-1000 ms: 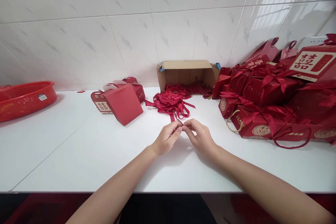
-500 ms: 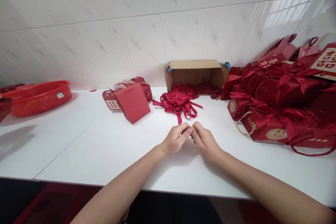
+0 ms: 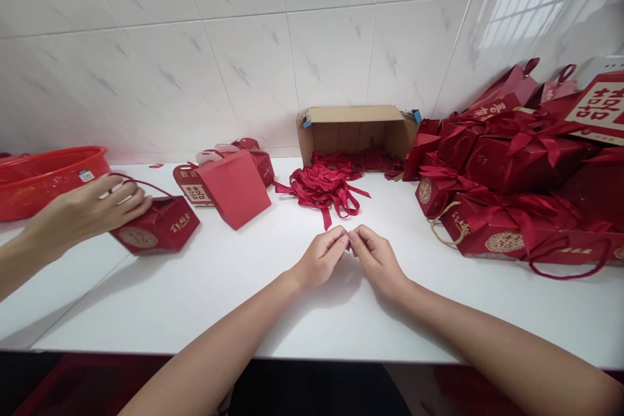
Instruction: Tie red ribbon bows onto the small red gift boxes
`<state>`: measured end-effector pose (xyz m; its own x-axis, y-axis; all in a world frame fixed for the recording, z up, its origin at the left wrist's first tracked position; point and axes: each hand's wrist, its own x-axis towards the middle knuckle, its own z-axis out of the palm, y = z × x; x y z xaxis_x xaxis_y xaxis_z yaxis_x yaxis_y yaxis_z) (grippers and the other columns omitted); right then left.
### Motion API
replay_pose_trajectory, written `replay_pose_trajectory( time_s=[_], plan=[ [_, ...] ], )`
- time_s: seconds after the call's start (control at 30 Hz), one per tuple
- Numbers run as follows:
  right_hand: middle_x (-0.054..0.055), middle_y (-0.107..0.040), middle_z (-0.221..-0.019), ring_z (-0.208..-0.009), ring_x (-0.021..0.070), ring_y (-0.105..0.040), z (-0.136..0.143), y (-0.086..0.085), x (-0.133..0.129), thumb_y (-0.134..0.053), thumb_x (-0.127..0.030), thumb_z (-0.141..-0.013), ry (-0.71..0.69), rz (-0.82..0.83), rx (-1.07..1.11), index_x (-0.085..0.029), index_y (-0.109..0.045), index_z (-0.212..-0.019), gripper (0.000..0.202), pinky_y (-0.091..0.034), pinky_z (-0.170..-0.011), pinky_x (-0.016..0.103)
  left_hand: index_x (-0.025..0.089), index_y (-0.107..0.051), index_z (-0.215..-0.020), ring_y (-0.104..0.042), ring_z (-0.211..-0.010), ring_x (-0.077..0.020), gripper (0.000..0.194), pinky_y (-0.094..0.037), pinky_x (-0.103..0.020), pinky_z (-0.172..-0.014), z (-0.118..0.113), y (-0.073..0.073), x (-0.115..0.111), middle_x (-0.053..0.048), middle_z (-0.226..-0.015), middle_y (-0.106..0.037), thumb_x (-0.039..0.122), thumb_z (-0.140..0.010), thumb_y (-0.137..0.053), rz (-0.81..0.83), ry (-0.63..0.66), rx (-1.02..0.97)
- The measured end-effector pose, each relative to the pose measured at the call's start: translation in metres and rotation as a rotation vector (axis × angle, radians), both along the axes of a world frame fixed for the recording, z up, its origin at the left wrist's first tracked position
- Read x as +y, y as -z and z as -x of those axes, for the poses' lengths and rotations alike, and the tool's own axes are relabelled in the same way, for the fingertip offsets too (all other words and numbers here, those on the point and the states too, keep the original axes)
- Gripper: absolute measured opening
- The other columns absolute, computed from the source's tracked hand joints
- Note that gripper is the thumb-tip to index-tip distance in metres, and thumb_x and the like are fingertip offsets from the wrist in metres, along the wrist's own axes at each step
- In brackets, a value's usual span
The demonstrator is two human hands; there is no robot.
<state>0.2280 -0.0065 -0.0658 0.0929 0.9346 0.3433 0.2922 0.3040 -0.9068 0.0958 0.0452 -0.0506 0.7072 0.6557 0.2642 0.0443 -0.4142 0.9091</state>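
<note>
My left hand (image 3: 322, 255) and my right hand (image 3: 376, 259) meet over the front middle of the table, fingers curled and thumbs pressed in. A sliver of something dark red shows between the fingertips; what it is stays hidden. Just behind them lies a pile of red ribbons (image 3: 324, 187), one end trailing toward my left hand. To the left, another person's hand (image 3: 92, 211) holds a red gift box (image 3: 163, 226) with a cord handle, low over the table.
A plain red box (image 3: 234, 190) and smaller boxes stand left of the ribbons. Behind is an open cardboard box (image 3: 355, 116) with more ribbon. Red gift boxes (image 3: 526, 162) with bows are heaped at right. A red plastic basin (image 3: 49, 175) sits far left on the white table (image 3: 234, 292).
Another person's hand has come in from the left with a red gift box. My hands stay together in nearly the same pose. The whole view has shifted slightly.
</note>
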Motion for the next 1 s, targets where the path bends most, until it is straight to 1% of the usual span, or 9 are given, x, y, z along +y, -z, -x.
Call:
replay_pose_trajectory(
  time_s=[0.17, 0.4, 0.53, 0.63, 0.7, 0.73, 0.8, 0.9, 1.0],
  plan=[
    [-0.002, -0.045, -0.061, -0.057, 0.0113, -0.041, -0.002, 0.000, 0.001, -0.036, -0.036, -0.091, 0.014, 0.003, -0.102, -0.019, -0.043, -0.070, 0.028, -0.033, -0.055, 0.024, 0.019, -0.040, -0.068, -0.038, -0.059, -0.0108, 0.025, -0.033, -0.025, -0.060, -0.001, 0.003, 0.002, 0.003, -0.064, -0.042, 0.029, -0.090, -0.035, -0.007, -0.024, 0.022],
    [-0.003, -0.043, -0.060, -0.057, 0.0103, -0.042, -0.008, 0.001, 0.005, -0.040, -0.038, -0.090, -0.043, -0.001, -0.002, -0.019, -0.041, -0.067, 0.030, -0.035, -0.056, 0.023, 0.019, -0.040, -0.070, -0.036, -0.058, -0.0106, 0.024, -0.032, -0.025, -0.058, -0.001, 0.006, 0.005, 0.004, -0.063, -0.040, 0.031, -0.091, -0.034, -0.016, -0.017, 0.026],
    [-0.003, -0.044, -0.060, -0.056, 0.0105, -0.042, -0.010, 0.000, 0.007, -0.039, -0.038, -0.091, -0.068, -0.006, 0.004, -0.019, -0.042, -0.068, 0.030, -0.036, -0.056, 0.024, 0.018, -0.041, -0.070, -0.036, -0.058, -0.0104, 0.026, -0.031, -0.025, -0.058, -0.001, 0.010, 0.008, 0.004, -0.062, -0.039, 0.033, -0.090, -0.035, 0.029, -0.041, 0.005],
    [0.000, -0.045, -0.065, -0.062, 0.0124, -0.045, -0.012, -0.002, 0.007, -0.035, -0.034, -0.093, 0.044, -0.170, -0.083, -0.020, -0.043, -0.067, 0.030, -0.040, -0.061, 0.026, 0.018, -0.043, -0.070, -0.037, -0.058, -0.0103, 0.026, -0.032, -0.025, -0.058, -0.003, 0.011, 0.010, 0.004, -0.061, -0.039, 0.036, -0.089, -0.039, 0.122, -0.085, -0.048],
    [0.004, -0.049, -0.076, -0.074, 0.0152, -0.050, -0.013, -0.004, 0.007, -0.037, -0.029, -0.092, 0.140, -0.342, -0.165, -0.020, -0.046, -0.071, 0.024, -0.043, -0.065, 0.029, 0.018, -0.043, -0.068, -0.037, -0.056, -0.0101, 0.027, -0.032, -0.025, -0.057, -0.004, 0.010, 0.011, 0.004, -0.059, -0.037, 0.036, -0.087, -0.041, 0.235, -0.100, -0.094],
    [0.006, -0.051, -0.083, -0.081, 0.0168, -0.051, -0.013, -0.005, 0.006, -0.040, -0.026, -0.090, 0.155, -0.414, -0.207, -0.020, -0.049, -0.076, 0.018, -0.045, -0.068, 0.030, 0.018, -0.043, -0.067, -0.036, -0.055, -0.0100, 0.027, -0.032, -0.025, -0.056, -0.005, 0.009, 0.012, 0.004, -0.058, -0.036, 0.036, -0.086, -0.042, 0.298, -0.095, -0.123],
    [0.008, -0.054, -0.093, -0.091, 0.0193, -0.053, -0.014, -0.005, 0.007, -0.047, -0.021, -0.086, 0.122, -0.507, -0.285, -0.021, -0.051, -0.089, 0.005, -0.048, -0.072, 0.033, 0.018, -0.043, -0.065, -0.035, -0.054, -0.0094, 0.026, -0.032, -0.025, -0.055, -0.005, 0.008, 0.012, 0.004, -0.058, -0.034, 0.035, -0.084, -0.045, 0.408, -0.071, -0.182],
    [0.007, -0.057, -0.093, -0.090, 0.0185, -0.056, -0.014, -0.001, 0.009, -0.050, -0.015, -0.084, 0.070, -0.574, -0.359, -0.022, -0.052, -0.098, 0.015, -0.050, -0.077, 0.034, 0.017, -0.043, -0.063, -0.035, -0.053, -0.0085, 0.026, -0.033, -0.024, -0.053, -0.005, 0.006, 0.014, 0.003, -0.060, -0.036, 0.034, -0.081, -0.049, 0.508, -0.051, -0.230],
    [0.006, -0.059, -0.093, -0.086, 0.0159, -0.059, -0.015, 0.004, 0.012, -0.048, -0.011, -0.085, 0.071, -0.609, -0.398, -0.023, -0.056, -0.099, 0.019, -0.052, -0.074, 0.030, 0.017, -0.040, -0.061, -0.032, -0.048, -0.0073, 0.028, -0.028, -0.023, -0.046, -0.004, 0.005, 0.014, 0.004, -0.058, -0.035, 0.034, -0.081, -0.047, 0.564, -0.040, -0.209]
  ],
)
